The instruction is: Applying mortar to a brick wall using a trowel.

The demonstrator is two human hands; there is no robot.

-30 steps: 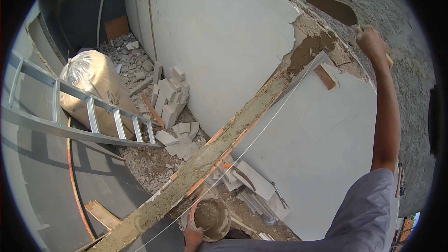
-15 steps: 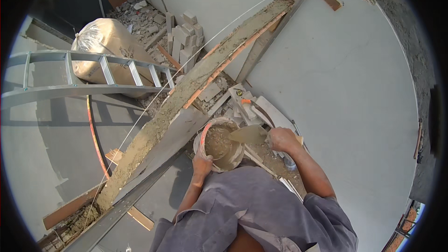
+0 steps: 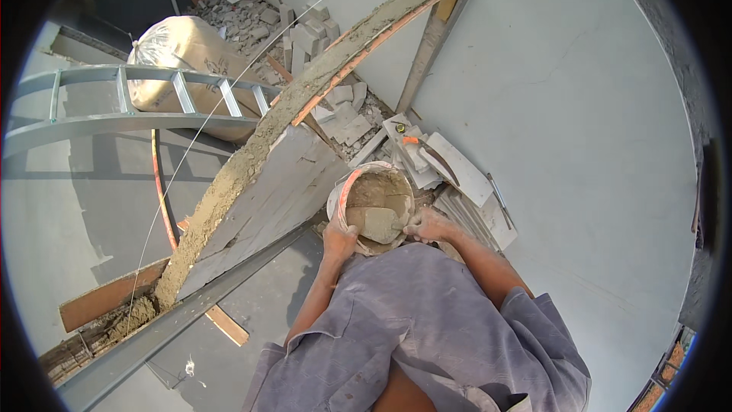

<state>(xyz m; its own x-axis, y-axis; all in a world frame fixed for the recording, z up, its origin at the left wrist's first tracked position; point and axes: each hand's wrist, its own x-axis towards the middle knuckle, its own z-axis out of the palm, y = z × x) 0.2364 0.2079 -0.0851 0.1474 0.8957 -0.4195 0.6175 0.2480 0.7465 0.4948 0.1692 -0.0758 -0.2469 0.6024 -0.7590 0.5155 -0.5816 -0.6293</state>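
Note:
A round bucket [image 3: 409, 190] with a pale rim stands close in front of my body, with wet grey-brown mortar [image 3: 374, 185] inside. My left hand [image 3: 340, 239] is closed on the bucket's left near edge, by a reddish band. At the opposite side, my right hand [image 3: 428, 225] is wrapped round the handle of a trowel [image 3: 380, 225]. The trowel's flat blade lies inside the bucket at the mortar, smeared with it. Most of the trowel's handle is hidden by my fingers.
A wall top [image 3: 245, 159] coated with rough mortar runs diagonally on the left, a string [image 3: 200, 131] above it. Beyond are a metal ladder [image 3: 99, 123], a large sack [image 3: 200, 52] and rubble [image 3: 252, 21]. An orange-handled saw [image 3: 441, 164] lies on boards [image 3: 467, 175] ahead right.
My right hand has moved left and toward me, bringing the trowel blade from over the bucket's right rim down into it. My left hand stays on the bucket. The view has shifted slightly.

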